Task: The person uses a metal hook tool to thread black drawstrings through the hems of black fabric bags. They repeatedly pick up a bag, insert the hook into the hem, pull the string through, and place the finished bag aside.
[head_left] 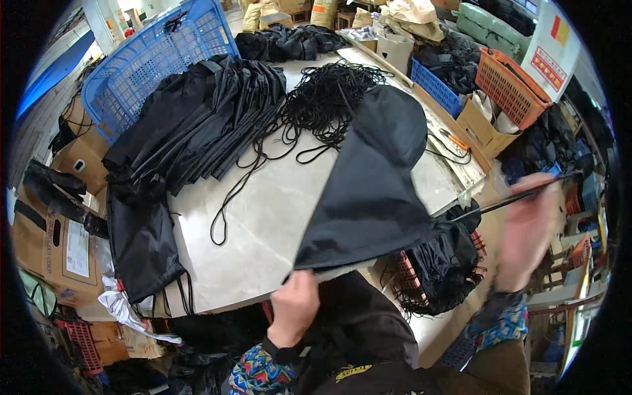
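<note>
Over the front edge of the pale table (243,270), I've got a black fabric bag (368,191) stretched out in the air, its upper part covering some of the tabletop behind it. My left hand (294,308) is pinching its near bottom corner, so the very tip is hidden between my fingers. My right hand (528,237) is way out to the side and badly blurred. It looks closed on the black cord (490,205) that runs taut from the bag's right-hand corner, but I honestly can't make out how the fingers sit, and the cord's far end gets lost against the dark clutter.

Behind the bag is a messy heap of black cords (329,99), partly covered by it; good luck telling one strand from another. To the left, a fanned pile of black fabric (204,118) leans by a blue crate (158,62) and hides its lower part. Down right, a red basket (409,271) is mostly buried under more dark stuff. My forearms get cut off at the bottom, and the fisheye rim eats the corners.
</note>
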Available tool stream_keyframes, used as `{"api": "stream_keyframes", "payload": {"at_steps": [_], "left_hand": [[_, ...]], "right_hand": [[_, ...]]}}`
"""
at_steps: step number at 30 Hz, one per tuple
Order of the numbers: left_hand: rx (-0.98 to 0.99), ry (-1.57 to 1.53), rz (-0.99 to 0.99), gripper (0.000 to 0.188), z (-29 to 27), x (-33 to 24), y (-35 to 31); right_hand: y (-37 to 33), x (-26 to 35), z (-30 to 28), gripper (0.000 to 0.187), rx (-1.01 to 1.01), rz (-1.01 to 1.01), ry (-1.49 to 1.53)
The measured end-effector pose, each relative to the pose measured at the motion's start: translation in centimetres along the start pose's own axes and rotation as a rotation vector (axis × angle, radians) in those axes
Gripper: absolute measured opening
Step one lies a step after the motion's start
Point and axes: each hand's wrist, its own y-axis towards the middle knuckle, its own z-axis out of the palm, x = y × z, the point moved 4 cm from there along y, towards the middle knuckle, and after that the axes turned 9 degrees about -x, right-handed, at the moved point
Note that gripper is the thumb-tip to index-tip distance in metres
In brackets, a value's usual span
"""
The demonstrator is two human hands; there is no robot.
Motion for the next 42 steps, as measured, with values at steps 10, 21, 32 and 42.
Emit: {"api": "stream_keyframes", "payload": {"at_steps": [10, 21, 32, 42], "left_hand": [[-0.175, -0.152, -0.424, 0.012, -1.9, 7.1, 0.1], [-0.857, -1.070, -1.251, 0.019, -7.8, 20.2, -5.3], [0.205, -1.996, -1.314, 0.059, 3.8, -3.6, 2.0], [0.274, -1.853, -1.095, 0.029, 5.8, -7.0, 3.1]], "right_hand": [[7.9, 13.1, -10.7, 0.016, -0.306, -0.790, -0.730], [16.4, 11.5, -23.4, 0.029, -0.593, -0.501, -0.270], [-9.5, -6.0, 1.2, 0.040, 0.864, -0.435, -0.977], [-12.7, -7.6, -0.1, 0.060, 0.945, -0.579, -1.067]]}}
